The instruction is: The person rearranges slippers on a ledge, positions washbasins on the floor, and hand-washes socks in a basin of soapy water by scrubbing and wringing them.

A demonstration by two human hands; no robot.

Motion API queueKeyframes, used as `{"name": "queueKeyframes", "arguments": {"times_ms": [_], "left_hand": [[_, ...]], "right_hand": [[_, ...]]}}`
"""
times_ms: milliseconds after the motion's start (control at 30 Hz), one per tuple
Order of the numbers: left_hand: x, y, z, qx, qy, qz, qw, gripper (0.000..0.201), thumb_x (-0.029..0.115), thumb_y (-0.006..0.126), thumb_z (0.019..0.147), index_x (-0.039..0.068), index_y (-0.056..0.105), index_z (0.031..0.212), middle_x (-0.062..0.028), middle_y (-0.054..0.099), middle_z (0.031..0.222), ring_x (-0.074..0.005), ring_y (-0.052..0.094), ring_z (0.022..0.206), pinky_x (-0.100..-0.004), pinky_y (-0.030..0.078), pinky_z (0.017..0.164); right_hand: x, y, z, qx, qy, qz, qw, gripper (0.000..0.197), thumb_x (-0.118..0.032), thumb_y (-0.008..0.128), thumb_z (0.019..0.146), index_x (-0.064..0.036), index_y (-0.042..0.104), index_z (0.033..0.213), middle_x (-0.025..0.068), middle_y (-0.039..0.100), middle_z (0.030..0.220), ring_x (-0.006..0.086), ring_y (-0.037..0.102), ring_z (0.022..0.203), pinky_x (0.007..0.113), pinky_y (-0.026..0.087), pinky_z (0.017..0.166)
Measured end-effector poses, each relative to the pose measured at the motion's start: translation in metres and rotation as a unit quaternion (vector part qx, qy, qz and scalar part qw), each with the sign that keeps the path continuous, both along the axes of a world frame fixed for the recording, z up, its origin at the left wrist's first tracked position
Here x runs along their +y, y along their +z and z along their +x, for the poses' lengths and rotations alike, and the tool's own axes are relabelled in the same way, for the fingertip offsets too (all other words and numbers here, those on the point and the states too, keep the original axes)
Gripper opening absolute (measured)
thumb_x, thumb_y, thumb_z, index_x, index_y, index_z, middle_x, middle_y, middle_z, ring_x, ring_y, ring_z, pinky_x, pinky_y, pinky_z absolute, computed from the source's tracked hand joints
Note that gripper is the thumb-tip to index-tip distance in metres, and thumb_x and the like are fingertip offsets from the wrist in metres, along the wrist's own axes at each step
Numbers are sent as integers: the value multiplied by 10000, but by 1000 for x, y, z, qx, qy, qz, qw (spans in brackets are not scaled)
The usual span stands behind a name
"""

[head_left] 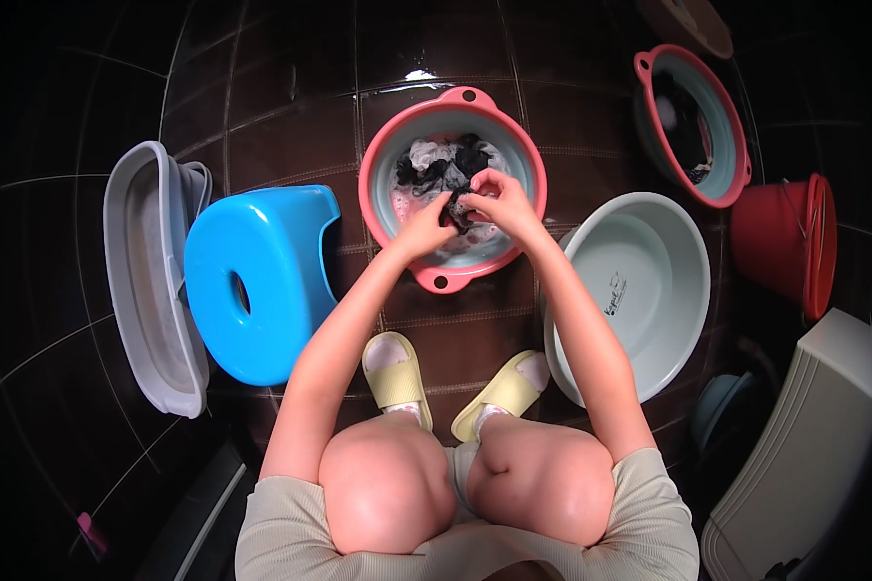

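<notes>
A round basin (376, 145) with a pink rim and a pale grey-blue inside stands on the floor in front of me. Wet black and white laundry (436, 160) lies in its sudsy water. Over the near half of the basin, my left hand (426, 230) is closed on a piece of black cloth (460, 210). My right hand (504, 205) grips the same cloth from the other side, its fingers bent and close to the left thumb. The cloth is bunched and partly covered by my fingers, so its exact kind does not show.
To the left are a blue stool (213, 315) and a grey oblong tub (126, 290). A pale round basin (654, 300) sits close on my right. Beyond it are another pink-rimmed basin (649, 126) holding dark cloth and a red bucket (770, 232). My slippers (395, 378) rest on dark tiles.
</notes>
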State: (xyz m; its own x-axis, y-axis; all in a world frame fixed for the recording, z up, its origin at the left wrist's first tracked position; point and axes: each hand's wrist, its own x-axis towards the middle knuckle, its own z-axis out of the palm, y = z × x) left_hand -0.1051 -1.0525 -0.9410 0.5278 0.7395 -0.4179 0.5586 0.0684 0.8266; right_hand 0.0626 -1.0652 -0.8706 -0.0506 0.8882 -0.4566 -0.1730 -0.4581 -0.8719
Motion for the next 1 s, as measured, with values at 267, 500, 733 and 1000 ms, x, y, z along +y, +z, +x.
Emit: {"name": "queueKeyframes", "arguments": {"times_ms": [267,500,733,1000], "left_hand": [[0,16,13,-308,193,-298,883,266,166,495,789,-4,533,990,-110,576,911,-186,563,826,-320,450,771],[7,24,8,-529,324,-554,555,366,117,301,844,-97,427,1114,-208,496,1118,-310,493,1043,-401,403,911],[16,42,-9,-502,306,-531,611,513,60,356,668,1,428,1173,-189,496,1121,-307,484,1048,-483,377,887],[18,45,0,-422,318,-487,695,305,109,577,752,62,493,1042,-124,532,918,-234,542,838,-372,472,709]], "right_hand": [[-5,-15,-12,-19,-133,175,975,150,5,630,686,-16,516,781,29,546,742,83,548,669,208,449,580],[-31,-5,-17,-436,-40,367,821,168,-78,701,570,-61,598,701,79,565,904,246,528,843,339,429,755],[-38,-1,-14,-475,14,400,784,90,-190,672,630,-141,654,703,56,529,992,235,510,920,356,419,772],[-31,5,-7,-455,-5,358,815,89,-162,664,657,-115,654,732,71,528,958,226,529,862,325,436,721]]}}
